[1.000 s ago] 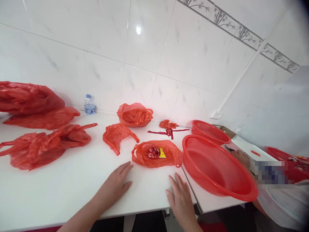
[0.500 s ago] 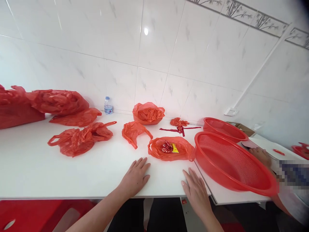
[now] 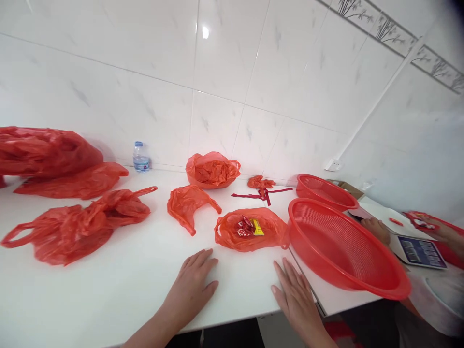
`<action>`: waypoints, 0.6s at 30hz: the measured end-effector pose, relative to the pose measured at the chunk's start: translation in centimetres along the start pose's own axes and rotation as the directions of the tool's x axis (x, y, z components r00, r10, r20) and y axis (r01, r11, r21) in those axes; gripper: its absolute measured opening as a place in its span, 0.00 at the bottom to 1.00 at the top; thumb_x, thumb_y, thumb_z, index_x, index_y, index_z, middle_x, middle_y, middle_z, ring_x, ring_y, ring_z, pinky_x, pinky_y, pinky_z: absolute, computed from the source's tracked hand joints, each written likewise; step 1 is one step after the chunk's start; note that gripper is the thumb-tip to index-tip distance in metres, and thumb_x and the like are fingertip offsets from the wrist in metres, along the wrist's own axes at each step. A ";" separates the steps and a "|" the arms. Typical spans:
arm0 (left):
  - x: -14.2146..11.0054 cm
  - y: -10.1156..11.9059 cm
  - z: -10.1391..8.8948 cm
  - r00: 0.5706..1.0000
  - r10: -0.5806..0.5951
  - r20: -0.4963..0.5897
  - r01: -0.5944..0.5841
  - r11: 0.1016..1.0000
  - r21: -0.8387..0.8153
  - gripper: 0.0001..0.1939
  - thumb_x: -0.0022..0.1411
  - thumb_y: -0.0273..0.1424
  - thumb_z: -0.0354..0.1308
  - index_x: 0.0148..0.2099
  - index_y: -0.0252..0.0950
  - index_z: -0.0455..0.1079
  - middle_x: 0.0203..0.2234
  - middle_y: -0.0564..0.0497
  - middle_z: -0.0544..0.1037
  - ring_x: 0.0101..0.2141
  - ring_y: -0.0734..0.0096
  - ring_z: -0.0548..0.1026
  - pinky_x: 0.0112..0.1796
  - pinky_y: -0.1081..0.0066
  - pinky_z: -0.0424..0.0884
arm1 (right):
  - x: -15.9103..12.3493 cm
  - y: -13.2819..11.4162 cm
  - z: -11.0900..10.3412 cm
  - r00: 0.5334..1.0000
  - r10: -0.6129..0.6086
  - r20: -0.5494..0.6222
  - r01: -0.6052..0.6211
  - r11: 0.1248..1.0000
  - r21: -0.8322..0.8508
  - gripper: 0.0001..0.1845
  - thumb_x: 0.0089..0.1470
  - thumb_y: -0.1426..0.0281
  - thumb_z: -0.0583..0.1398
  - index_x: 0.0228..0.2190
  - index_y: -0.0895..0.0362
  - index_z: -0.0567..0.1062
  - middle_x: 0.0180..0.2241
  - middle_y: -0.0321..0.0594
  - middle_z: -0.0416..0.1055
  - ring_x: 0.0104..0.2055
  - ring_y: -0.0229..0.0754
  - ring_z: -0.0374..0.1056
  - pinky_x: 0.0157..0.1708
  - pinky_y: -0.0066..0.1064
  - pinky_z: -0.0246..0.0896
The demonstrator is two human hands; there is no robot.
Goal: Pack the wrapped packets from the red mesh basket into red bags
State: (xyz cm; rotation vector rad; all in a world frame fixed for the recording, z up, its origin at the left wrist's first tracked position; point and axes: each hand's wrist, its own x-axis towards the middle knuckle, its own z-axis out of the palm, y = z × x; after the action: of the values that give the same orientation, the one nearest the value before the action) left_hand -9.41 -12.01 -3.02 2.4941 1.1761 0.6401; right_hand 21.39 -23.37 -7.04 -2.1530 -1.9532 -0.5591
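Observation:
My left hand (image 3: 194, 285) lies flat on the white table (image 3: 235, 285), fingers stretched out, holding nothing. My right hand (image 3: 295, 295) rests palm down near the table's right edge, its fingers spread and empty. Just beyond both hands sits an opened red plastic bag (image 3: 270, 229). Inside it are small red-and-white packets (image 3: 245, 225) and a yellow packet (image 3: 257, 227). A crumpled red bag (image 3: 190, 205) lies to its left, apart from my left hand. The large red plastic basket (image 3: 348, 246) stands right of my right hand, close to the opened bag.
Red bags (image 3: 83, 222) lie at left, near a water bottle (image 3: 141, 157). By the wall are a bag-lined bowl shape (image 3: 213, 172), dark red ribbon (image 3: 266, 195) and a second basket (image 3: 326, 192). At right, a co-worker's hand (image 3: 377, 230) is beside a scale (image 3: 422, 252).
The view has turned right and tilted, so the scale and another hand at far right now show. Both my hands stay flat on the table.

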 end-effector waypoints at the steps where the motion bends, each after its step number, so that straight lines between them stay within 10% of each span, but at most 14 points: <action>1: 0.2 -0.3 0.0 1.000 -0.025 -0.009 0.024 0.999 -0.046 0.20 0.58 0.30 0.53 0.54 0.43 0.67 0.58 0.48 0.65 0.58 0.56 0.62 0.56 0.53 0.62 | 0.0 0.0 -0.1 1.000 0.005 0.011 -0.005 1.000 0.004 0.31 0.59 0.56 0.49 0.61 0.53 0.58 0.62 0.48 0.53 0.63 0.52 0.52 0.57 0.51 0.52; 8: 0.7 -1.2 0.3 0.979 -0.175 -0.101 0.144 0.955 -0.260 0.18 0.60 0.35 0.51 0.53 0.46 0.65 0.57 0.49 0.65 0.54 0.55 0.68 0.50 0.55 0.69 | 1.5 1.9 -1.6 0.996 0.037 0.077 -0.053 0.975 0.217 0.31 0.60 0.59 0.50 0.63 0.51 0.51 0.62 0.47 0.54 0.63 0.50 0.51 0.57 0.48 0.54; 18: 5.8 1.2 -1.1 0.855 -0.517 0.038 0.470 0.742 -0.477 0.37 0.56 0.47 0.54 0.63 0.43 0.45 0.56 0.42 0.64 0.46 0.58 0.72 0.41 0.58 0.73 | 7.0 1.7 -2.0 0.962 0.240 -0.128 -0.166 0.890 0.425 0.40 0.57 0.64 0.52 0.64 0.54 0.38 0.65 0.50 0.45 0.62 0.54 0.54 0.53 0.46 0.61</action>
State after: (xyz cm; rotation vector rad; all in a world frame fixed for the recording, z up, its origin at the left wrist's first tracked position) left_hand -5.89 -8.11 -0.01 1.6593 1.4370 0.7835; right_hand 23.26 -17.87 -2.27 -1.9319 -1.5565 -0.2608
